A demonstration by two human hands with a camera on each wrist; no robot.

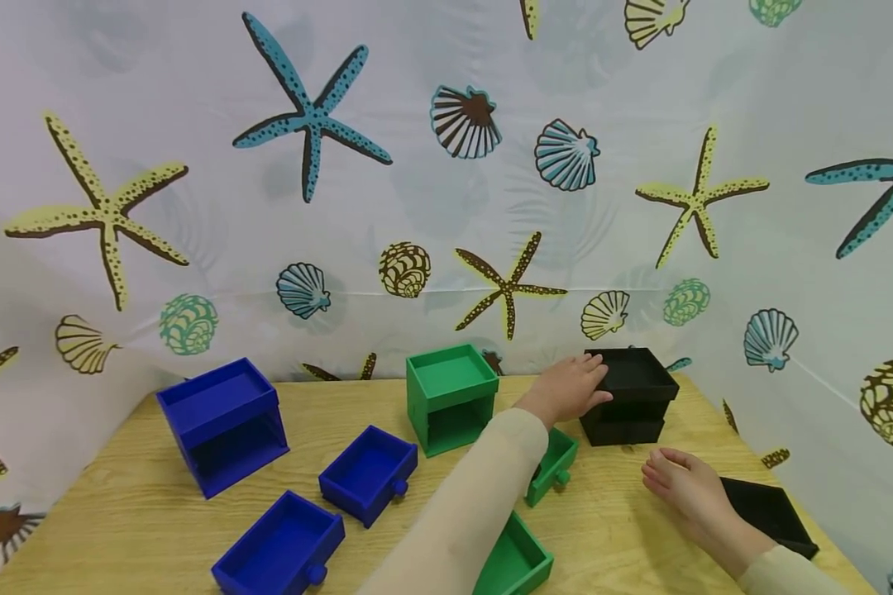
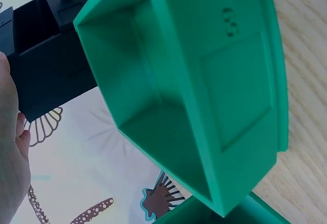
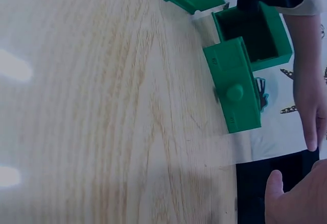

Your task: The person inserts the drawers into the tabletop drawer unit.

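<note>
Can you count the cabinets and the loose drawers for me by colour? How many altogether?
Blue: 3, the blue cabinet, near blue drawer and far blue drawer
Green: 3, the green cabinet, near green drawer and far green drawer
Black: 2, the black cabinet and loose black drawer
Total: 8

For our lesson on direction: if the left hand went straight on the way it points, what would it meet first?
The left hand would most likely meet the black box: it overlaps the box's left edge in the head view, though whether they touch is unclear.
</note>
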